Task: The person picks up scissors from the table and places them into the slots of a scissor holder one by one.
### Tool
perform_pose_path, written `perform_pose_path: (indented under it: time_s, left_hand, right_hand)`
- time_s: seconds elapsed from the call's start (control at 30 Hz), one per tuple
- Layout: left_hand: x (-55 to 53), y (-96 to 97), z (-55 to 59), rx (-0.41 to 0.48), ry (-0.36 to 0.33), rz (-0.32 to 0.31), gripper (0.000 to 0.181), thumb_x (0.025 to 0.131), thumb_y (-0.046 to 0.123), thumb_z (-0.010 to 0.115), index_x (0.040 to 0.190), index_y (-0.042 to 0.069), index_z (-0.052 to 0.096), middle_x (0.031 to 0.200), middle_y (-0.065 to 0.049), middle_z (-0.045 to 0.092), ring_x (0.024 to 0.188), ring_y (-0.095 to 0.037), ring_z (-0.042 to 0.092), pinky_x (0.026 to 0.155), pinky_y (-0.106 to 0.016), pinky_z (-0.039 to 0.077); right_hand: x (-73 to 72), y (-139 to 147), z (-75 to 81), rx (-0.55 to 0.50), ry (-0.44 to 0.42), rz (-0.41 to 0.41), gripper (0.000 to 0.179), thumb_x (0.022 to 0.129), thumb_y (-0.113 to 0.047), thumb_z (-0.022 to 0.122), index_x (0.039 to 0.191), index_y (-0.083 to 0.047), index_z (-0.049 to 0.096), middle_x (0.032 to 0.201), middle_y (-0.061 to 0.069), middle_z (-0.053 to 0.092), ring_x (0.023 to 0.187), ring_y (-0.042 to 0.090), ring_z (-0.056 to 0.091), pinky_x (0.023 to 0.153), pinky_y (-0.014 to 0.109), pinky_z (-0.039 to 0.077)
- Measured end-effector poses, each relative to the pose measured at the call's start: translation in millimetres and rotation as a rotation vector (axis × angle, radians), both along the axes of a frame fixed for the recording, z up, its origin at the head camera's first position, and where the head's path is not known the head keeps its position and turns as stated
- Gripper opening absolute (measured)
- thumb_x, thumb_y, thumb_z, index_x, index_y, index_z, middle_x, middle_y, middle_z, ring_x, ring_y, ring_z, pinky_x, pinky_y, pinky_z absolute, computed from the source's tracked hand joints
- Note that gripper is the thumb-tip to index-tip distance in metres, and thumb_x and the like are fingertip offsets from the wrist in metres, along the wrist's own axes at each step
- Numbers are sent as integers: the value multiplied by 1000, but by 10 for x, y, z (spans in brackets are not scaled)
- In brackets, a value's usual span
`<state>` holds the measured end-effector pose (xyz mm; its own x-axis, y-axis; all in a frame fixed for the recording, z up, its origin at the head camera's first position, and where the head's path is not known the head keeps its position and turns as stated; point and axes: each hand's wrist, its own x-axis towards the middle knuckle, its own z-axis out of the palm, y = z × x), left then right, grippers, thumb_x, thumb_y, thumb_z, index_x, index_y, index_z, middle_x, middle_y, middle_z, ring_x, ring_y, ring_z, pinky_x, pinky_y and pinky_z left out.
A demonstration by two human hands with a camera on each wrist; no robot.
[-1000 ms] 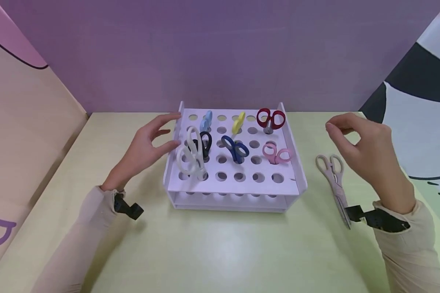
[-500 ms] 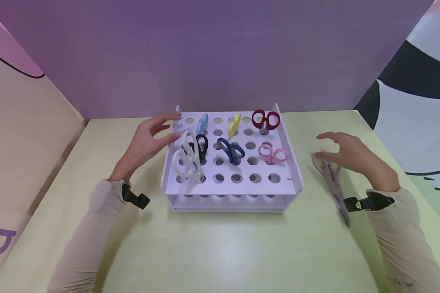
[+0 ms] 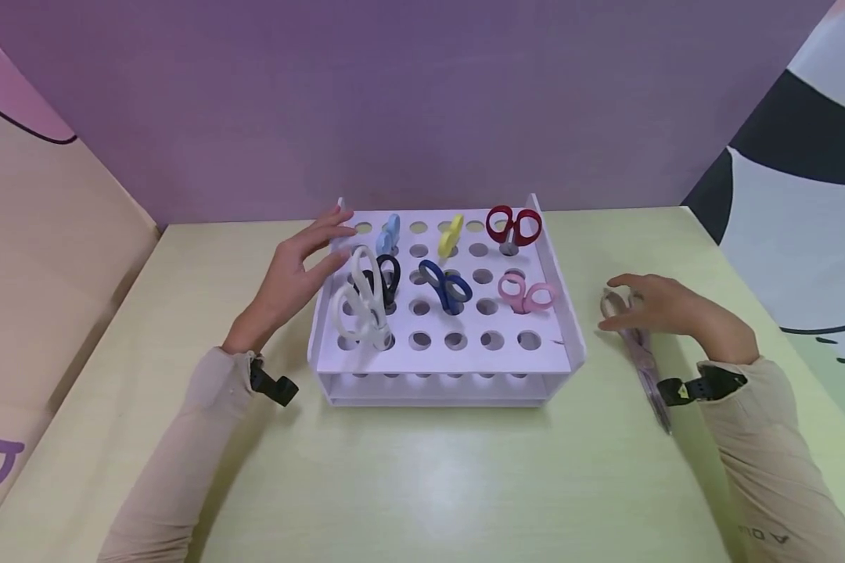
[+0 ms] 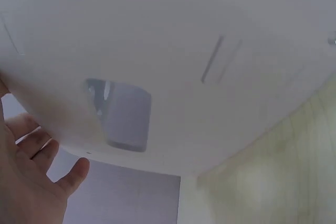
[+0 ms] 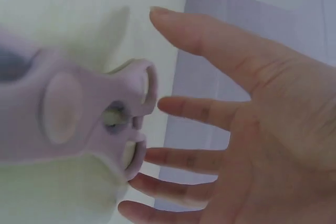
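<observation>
My left hand (image 3: 285, 274) is at the left side of a white rack (image 3: 465, 361) with rows of round holes, fingers spread and tips at the side panel's upper edge. The left wrist view shows this hand (image 4: 37, 177) beside the white panel, fingers loosely bent. To the right of the rack, my right hand (image 3: 665, 305) hovers over the handles of mauve scissors (image 3: 641, 360) lying on the table, thumb and fingers apart. In the right wrist view its fingers stretch out close to the mauve handles; whether they touch them I cannot tell.
Several scissors stand handles-up in the rack: white (image 3: 376, 332), black (image 3: 397, 270), light blue (image 3: 389, 233), yellow (image 3: 451, 236), dark blue (image 3: 445, 288), red (image 3: 512, 227) and pink (image 3: 526, 301). A purple wall (image 3: 422, 109) rises behind the table (image 3: 422, 469).
From higher up, my right hand has come down over the mauve scissors' handles, its thumb and fingers spreading apart. My left hand has stayed at the rack's side, its fingers shifting slightly.
</observation>
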<state>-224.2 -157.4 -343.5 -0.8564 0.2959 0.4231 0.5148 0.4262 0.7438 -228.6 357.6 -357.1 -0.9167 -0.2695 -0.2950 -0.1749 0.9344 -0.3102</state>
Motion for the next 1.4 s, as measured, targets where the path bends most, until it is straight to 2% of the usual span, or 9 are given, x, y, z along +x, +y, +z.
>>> perform_pose_path:
  time_s: [0.17,0.3,0.4,0.83,0.93,1.1,1.2,1.3,1.4]
  left_hand:
    - [48,34,76,-12,39,-15,42,98,9,59,139,1,56,156,-7,40,150,-18,23,118,-49,26]
    - [156,85,216,34,-3,-30,42,97,4,57,139,-4,54,157,-13,38,150,-26,21,114,-52,32]
    - [237,111,297,56,-40,-23,42,97,4,56,138,-5,54,157,-12,38,150,-25,22,112,-52,35]
    - [292,82,290,41,-65,6,44,98,6,55,140,-2,53,158,-11,36,151,-24,21,111,-54,36]
    - [225,36,179,76,-57,-9,43,98,7,54,140,-2,54,158,-11,36,151,-22,19,113,-55,33]
    - [82,-90,-81,72,-32,-19,42,99,13,54,141,4,56,159,1,36,151,-12,17,115,-54,30]
    - [80,-90,-26,-2,-4,-22,42,100,17,57,140,7,57,159,7,35,150,-9,20,114,-51,32]
    - [41,-66,47,-90,-5,-36,44,100,24,59,141,9,56,159,11,32,149,-7,21,115,-48,32]
    - [6,-44,112,-170,-35,-39,50,100,33,59,144,9,54,160,12,30,149,-5,19,115,-47,33]
  right_hand:
    - [-61,32,-27,50,64,32,75,82,-40,79,133,7,51,124,35,53,111,48,50,94,66,41]
    - [-111,38,-46,49,120,61,61,83,-31,80,125,7,58,111,31,60,98,41,54,87,61,45]
    - [-136,31,-50,45,132,65,57,83,-29,80,123,7,60,108,30,62,94,39,55,85,59,46]
    - [-145,2,-11,-19,135,72,56,82,-31,81,124,1,62,113,29,61,101,41,55,80,52,47]
    - [-128,-25,38,-59,133,79,59,83,-33,81,129,-1,61,119,29,60,106,43,57,78,48,51]
    - [-79,-103,150,-129,175,86,64,83,-35,80,136,-6,60,126,24,61,108,43,61,74,42,53]
    - [-14,-125,271,-180,260,60,64,83,-33,81,139,-11,59,131,22,58,110,43,58,73,41,51]
    - [91,-134,394,-275,367,5,64,83,-29,82,141,-15,59,133,19,54,113,38,52,72,23,50]
    - [206,-180,513,-394,477,-40,65,81,-22,83,141,-18,59,131,14,49,116,20,44,71,3,42]
